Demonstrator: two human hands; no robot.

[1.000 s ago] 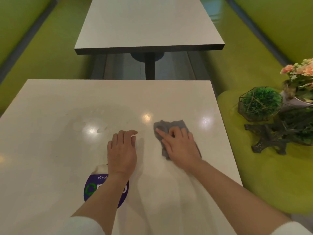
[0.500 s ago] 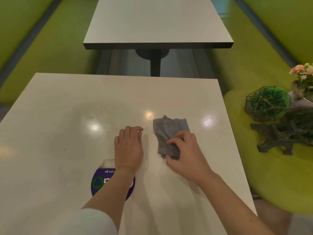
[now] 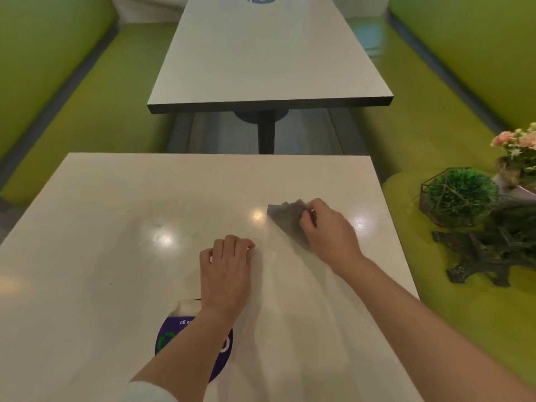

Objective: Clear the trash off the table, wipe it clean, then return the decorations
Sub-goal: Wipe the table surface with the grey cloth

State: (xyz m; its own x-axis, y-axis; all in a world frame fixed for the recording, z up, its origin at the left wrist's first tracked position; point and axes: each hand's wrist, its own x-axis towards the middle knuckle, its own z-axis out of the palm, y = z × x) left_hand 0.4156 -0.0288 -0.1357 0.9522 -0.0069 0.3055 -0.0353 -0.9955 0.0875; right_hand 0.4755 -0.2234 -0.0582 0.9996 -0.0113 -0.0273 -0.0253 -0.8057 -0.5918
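On the white table [image 3: 116,227] lies a grey cloth [image 3: 285,217], right of centre. My right hand [image 3: 327,230] grips the cloth's right side with curled fingers, and part of the cloth is hidden under the hand. My left hand [image 3: 226,268] rests on the table in the middle with loosely bent fingers and holds nothing. The decorations stand on the green seat to the right: a green ball in a wire frame [image 3: 459,195], a dark tower model [image 3: 493,256] lying on its side, and a pot of pink flowers [image 3: 519,152].
A round purple sticker [image 3: 174,335] with a white patch at its top is on the table under my left forearm. A second white table [image 3: 269,62] stands beyond a gap. Green benches [image 3: 72,97] run along both sides.
My right hand went from pressing flat on the cloth to gripping it, and slid it away and to the right. The left hand stayed put. The view tilted up.
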